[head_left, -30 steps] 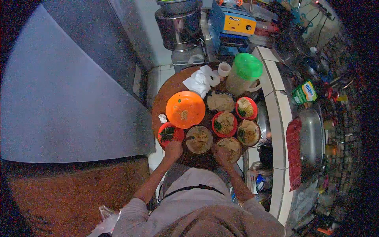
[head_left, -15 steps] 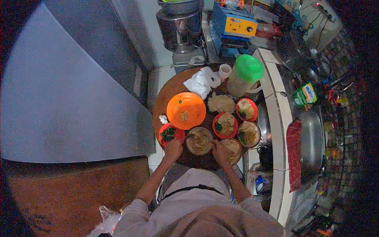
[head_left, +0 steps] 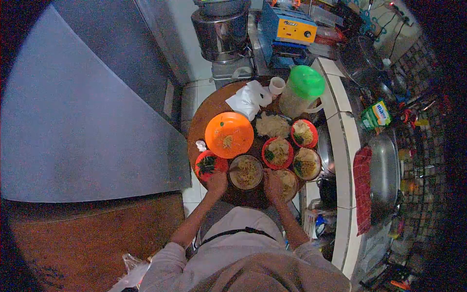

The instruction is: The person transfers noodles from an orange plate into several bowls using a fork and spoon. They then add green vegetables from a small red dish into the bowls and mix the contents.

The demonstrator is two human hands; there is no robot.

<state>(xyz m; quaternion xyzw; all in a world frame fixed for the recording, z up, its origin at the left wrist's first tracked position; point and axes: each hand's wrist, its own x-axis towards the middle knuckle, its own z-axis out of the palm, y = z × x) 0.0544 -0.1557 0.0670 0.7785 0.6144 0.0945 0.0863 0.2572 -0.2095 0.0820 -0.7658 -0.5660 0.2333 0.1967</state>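
Observation:
My left hand [head_left: 217,183] is closed at the lower edge of a red bowl with dark green leaves [head_left: 206,164]; a utensil seems to reach from it into the bowl of noodles [head_left: 246,172] in front of me. My right hand [head_left: 274,186] is closed at the right side of that bowl, partly over another bowl of noodles [head_left: 287,184]. Whatever its fingers hold is too small to make out. Above the noodle bowl lies an orange plate [head_left: 229,135] with food remnants. To the right stand a red bowl [head_left: 278,152] and a pale bowl [head_left: 307,164] of noodles.
A further red bowl [head_left: 304,133], a plate of pale food [head_left: 273,125], a green-lidded pitcher [head_left: 305,83], a white cup [head_left: 277,86] and white tissues [head_left: 249,100] stand on the round table [head_left: 200,114]. A tiled counter edge [head_left: 346,165] runs along the right.
My left hand has shifted slightly right, toward the noodle bowl. My right hand is almost in the same place.

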